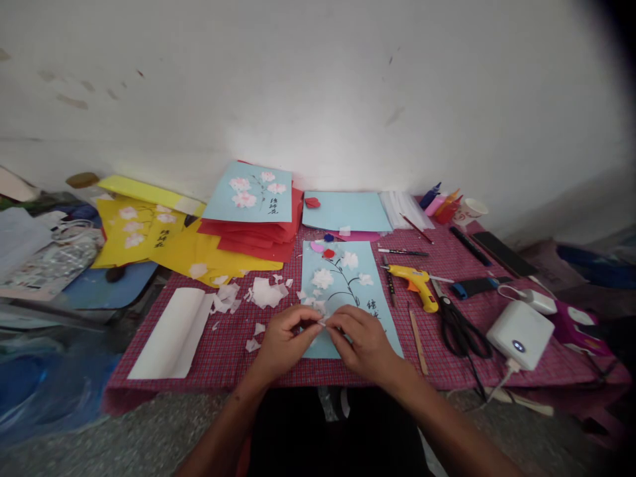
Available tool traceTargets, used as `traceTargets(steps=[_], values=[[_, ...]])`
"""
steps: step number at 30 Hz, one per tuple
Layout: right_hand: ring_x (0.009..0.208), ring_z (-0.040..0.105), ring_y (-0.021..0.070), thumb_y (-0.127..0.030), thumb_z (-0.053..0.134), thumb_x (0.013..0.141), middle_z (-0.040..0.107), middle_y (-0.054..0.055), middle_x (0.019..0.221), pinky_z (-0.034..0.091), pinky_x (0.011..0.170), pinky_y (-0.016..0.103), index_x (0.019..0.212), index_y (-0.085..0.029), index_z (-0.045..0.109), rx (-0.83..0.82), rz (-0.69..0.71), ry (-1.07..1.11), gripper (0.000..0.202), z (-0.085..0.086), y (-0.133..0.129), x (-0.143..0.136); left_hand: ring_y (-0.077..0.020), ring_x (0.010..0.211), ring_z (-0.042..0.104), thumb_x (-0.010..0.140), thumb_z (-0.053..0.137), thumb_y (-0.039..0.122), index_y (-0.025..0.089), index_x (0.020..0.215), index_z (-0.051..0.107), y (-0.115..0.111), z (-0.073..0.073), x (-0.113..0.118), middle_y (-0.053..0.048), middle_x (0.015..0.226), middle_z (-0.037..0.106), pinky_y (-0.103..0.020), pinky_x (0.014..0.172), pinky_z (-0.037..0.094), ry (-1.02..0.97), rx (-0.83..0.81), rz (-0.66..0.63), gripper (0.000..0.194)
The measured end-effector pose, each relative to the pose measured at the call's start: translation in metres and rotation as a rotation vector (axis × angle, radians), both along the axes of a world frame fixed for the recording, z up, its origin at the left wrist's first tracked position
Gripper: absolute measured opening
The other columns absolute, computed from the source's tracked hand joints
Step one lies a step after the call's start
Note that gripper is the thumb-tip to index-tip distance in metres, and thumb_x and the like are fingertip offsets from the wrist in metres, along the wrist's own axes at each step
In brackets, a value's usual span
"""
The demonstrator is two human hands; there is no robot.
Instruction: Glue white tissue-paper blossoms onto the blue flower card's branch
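1. The left hand point(287, 336) and right hand point(362, 341) nearly meet, thumb and forefinger of each drawn to a narrow pinch on a small white paper piece point(322, 322).
2. That piece sits between the fingertips, above the blue sheet point(325, 346); too little shows to tell its long axis or which way it points.
3. To shape it well, a light grip with both hands and small, even twists should serve; thin paper could tear if pulled hard.
4. Working clear of the white paper flower point(322, 278) just beyond the left hand would keep its petals from being crushed.
5. The sheet's long axis runs away from the hands, roughly straight ahead. Its black stem point(354, 291) climbs from beyond the right hand, leaning leftward to the far end.
6. White scraps point(268, 293) lie on the bench point(228, 358), left of the left hand.
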State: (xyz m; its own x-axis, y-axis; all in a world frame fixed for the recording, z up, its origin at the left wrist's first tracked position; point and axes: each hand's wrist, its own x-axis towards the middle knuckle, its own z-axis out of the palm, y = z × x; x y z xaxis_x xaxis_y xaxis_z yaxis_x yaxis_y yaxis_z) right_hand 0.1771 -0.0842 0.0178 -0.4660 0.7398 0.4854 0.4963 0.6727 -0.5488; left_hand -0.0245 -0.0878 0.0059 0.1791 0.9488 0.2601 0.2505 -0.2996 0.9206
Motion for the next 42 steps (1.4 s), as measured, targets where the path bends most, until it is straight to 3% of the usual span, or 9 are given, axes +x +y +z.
traceTargets(steps=[7,12,14,18,21,25,28,34,42], values=[[0.075,0.062,0.0154,-0.021,0.065,0.089,0.066,0.004,0.097,0.052,0.072,0.031,0.122,-0.024,0.057,-0.290,-0.022,0.140,0.034,0.005,-0.002,0.000,-0.0161,0.085,0.070,0.090,0.068,0.017,0.021,0.094,0.074,0.000,-0.001,0.000,-0.002,0.090,0.076,-0.029,0.080,0.055,0.001,0.067,0.005,0.008],[0.067,0.060,0.0133,-0.021,0.064,0.089,0.066,0.000,0.082,0.047,0.064,0.026,0.098,-0.021,0.063,-0.431,-0.080,0.196,0.009,0.003,0.000,-0.006,-0.0155,0.085,0.071,0.089,0.068,0.014,0.021,0.092,0.074,0.001,-0.002,0.001,-0.002,0.090,0.076,-0.027,0.079,0.056,0.008,0.115,-0.010,0.010],[0.067,0.059,0.0135,-0.020,0.063,0.090,0.065,-0.001,0.076,0.045,0.063,0.025,0.089,-0.021,0.065,-0.412,-0.105,0.197,0.002,0.003,-0.001,-0.011,-0.0155,0.084,0.071,0.089,0.068,0.014,0.021,0.092,0.074,0.001,-0.002,0.001,-0.002,0.090,0.076,-0.028,0.079,0.056,0.013,0.125,-0.012,0.010],[0.068,0.059,0.0139,-0.019,0.061,0.091,0.066,-0.001,0.075,0.044,0.064,0.025,0.083,-0.021,0.066,-0.375,-0.119,0.181,0.010,0.003,-0.004,-0.008,-0.0151,0.083,0.071,0.089,0.068,0.015,0.022,0.095,0.074,0.000,-0.002,0.000,-0.001,0.091,0.077,-0.026,0.077,0.056,0.047,0.122,-0.015,0.011],[0.070,0.060,0.0150,-0.022,0.060,0.094,0.067,0.000,0.076,0.044,0.066,0.026,0.083,-0.021,0.066,-0.351,-0.191,0.112,0.012,0.003,0.006,0.020,-0.0152,0.085,0.072,0.089,0.067,0.014,0.022,0.097,0.074,0.000,-0.002,-0.001,-0.001,0.094,0.077,-0.026,0.078,0.057,0.079,0.110,0.030,0.014],[0.077,0.063,0.0185,-0.027,0.058,0.095,0.070,0.003,0.082,0.045,0.073,0.030,0.083,-0.020,0.068,-0.273,-0.419,-0.076,0.017,0.000,0.038,0.074,-0.0156,0.086,0.072,0.091,0.065,0.017,0.023,0.095,0.074,0.001,-0.003,-0.001,-0.001,0.093,0.077,-0.027,0.080,0.058,0.088,0.120,0.086,0.012],[0.083,0.064,0.0202,-0.025,0.058,0.093,0.072,0.005,0.086,0.044,0.078,0.031,0.083,-0.019,0.070,-0.232,-0.519,-0.250,0.016,-0.007,0.060,0.093,-0.0151,0.086,0.072,0.091,0.065,0.017,0.023,0.095,0.074,0.001,-0.006,-0.001,-0.001,0.092,0.077,-0.027,0.080,0.058,0.095,0.137,0.089,0.011],[0.085,0.065,0.0197,-0.024,0.058,0.092,0.074,0.006,0.093,0.040,0.070,0.029,0.085,-0.020,0.070,-0.239,-0.619,-0.464,0.015,-0.019,0.071,0.082,-0.0145,0.084,0.072,0.091,0.064,0.017,0.024,0.094,0.074,0.001,-0.007,-0.002,0.000,0.091,0.077,-0.027,0.080,0.058,0.106,0.144,0.106,0.012],[0.085,0.066,0.0202,-0.025,0.055,0.094,0.074,0.007,0.093,0.040,0.070,0.029,0.085,-0.020,0.069,-0.231,-0.632,-0.557,0.017,-0.018,0.076,0.077,-0.0154,0.084,0.072,0.092,0.064,0.017,0.023,0.093,0.073,0.001,-0.004,-0.001,-0.001,0.091,0.077,-0.028,0.080,0.058,0.107,0.157,0.088,0.012]])
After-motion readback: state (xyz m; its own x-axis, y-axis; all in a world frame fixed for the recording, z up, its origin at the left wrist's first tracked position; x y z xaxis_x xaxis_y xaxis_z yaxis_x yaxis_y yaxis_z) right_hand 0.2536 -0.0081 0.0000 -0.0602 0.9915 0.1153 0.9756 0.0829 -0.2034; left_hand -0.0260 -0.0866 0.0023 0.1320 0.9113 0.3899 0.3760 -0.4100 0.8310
